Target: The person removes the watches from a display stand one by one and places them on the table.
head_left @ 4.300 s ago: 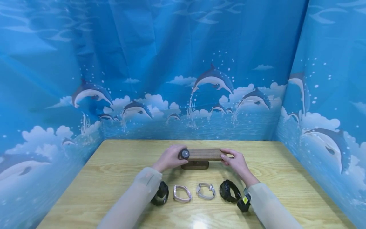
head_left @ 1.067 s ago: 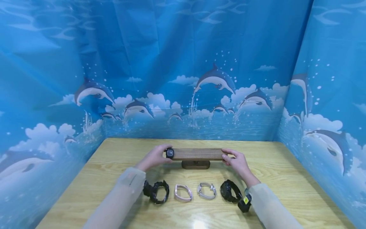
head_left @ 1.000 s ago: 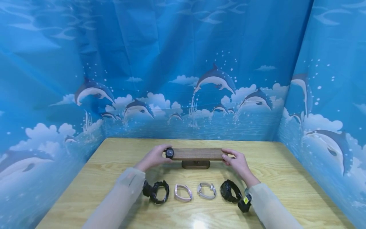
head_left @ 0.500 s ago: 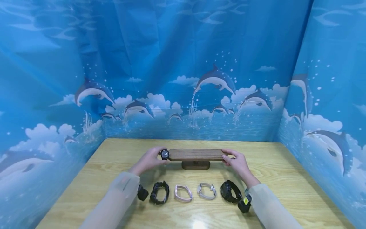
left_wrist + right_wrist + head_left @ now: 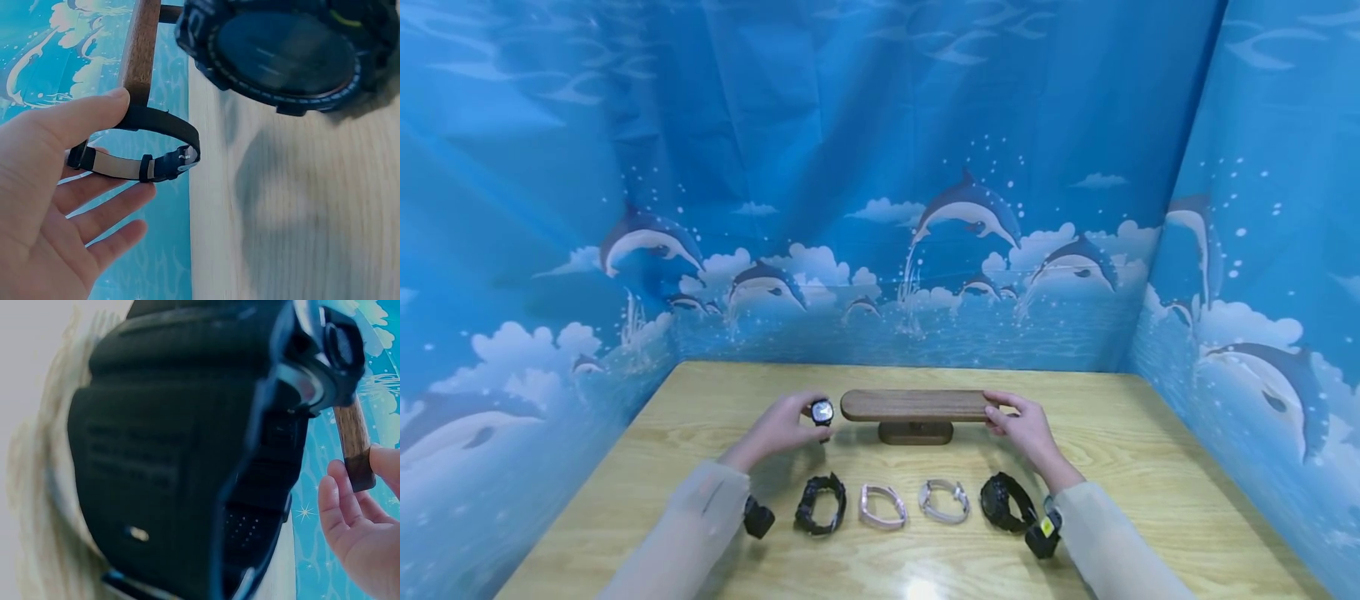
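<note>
My left hand (image 5: 778,429) pinches a black-strapped wristwatch (image 5: 822,412), just off the left end of a dark wooden watch stand (image 5: 913,406). Seen in the left wrist view, its buckled strap (image 5: 165,125) forms a closed loop between my thumb and fingers, close by the stand's bar (image 5: 140,53). My right hand (image 5: 1022,425) grips the bar's right end between thumb and fingers. No watch is on the bar, which sits above a rounded base (image 5: 915,433). In the right wrist view, my fingers (image 5: 334,506) and thumb lie around the bar's tip (image 5: 359,469).
In front of the stand lie a black watch (image 5: 820,505), a pale pink watch (image 5: 883,507), a light grey watch (image 5: 943,502) and a bulky black watch (image 5: 1003,502) on the wooden table (image 5: 700,417). Blue dolphin curtains (image 5: 865,167) enclose the back and sides.
My left hand has slid the watch leftward along the bar and off its left end, leaving a gap between them. The right hand has kept its grip on the other end.
</note>
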Available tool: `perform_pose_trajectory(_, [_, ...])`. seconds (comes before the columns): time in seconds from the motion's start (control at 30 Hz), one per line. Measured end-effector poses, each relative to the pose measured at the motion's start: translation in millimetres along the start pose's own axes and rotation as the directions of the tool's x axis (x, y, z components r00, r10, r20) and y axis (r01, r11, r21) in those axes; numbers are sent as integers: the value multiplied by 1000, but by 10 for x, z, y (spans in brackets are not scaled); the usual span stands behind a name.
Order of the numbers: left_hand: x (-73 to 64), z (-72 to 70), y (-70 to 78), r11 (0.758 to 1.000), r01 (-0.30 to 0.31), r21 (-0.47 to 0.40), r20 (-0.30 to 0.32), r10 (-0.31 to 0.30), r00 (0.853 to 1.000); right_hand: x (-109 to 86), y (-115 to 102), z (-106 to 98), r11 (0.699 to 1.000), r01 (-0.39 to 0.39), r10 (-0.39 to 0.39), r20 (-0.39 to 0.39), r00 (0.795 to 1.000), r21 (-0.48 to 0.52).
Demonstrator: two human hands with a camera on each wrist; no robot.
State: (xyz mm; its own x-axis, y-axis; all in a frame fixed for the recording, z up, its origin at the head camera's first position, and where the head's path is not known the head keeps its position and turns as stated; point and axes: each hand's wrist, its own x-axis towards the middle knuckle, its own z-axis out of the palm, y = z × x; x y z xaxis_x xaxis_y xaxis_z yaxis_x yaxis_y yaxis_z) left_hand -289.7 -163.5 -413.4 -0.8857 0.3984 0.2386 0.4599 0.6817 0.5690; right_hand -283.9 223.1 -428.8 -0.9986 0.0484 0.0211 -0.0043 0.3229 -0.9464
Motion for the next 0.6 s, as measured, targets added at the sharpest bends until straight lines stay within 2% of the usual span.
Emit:
perform_pose_trajectory(0.13, [-51,-8,-9,1000,-24,1,5,24,1000,-3,-10,-3,1000,-3,3,-2,1000,2])
perform_pose_trajectory(0.37, [-153,-22,-37,998,-6,-57,-1,6,1000,2,-7,-5,1000,-7,7,-10,1000,-7])
perform_pose_trajectory(0.6, [-254,-38,-40,998,19,-62,-7,-19,1000,14,4,7,1000,-6,6,-5,1000,6])
